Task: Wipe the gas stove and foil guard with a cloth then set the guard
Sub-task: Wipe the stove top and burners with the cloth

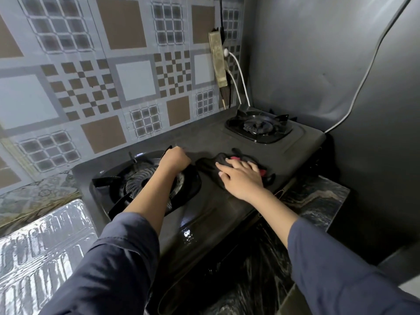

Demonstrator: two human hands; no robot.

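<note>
This is a home kitchen, a narrow cooking corner; a black gas stove point(227, 142) with two burners stands on a dark marbled counter point(318, 201); the left burner point(145, 180) sits under a black pan support point(106, 178); a tile-pattern covering point(113, 76) lines the wall; a power strip point(218, 57) hangs there; a shiny foil guard point(41, 246) lies at the left.
</note>
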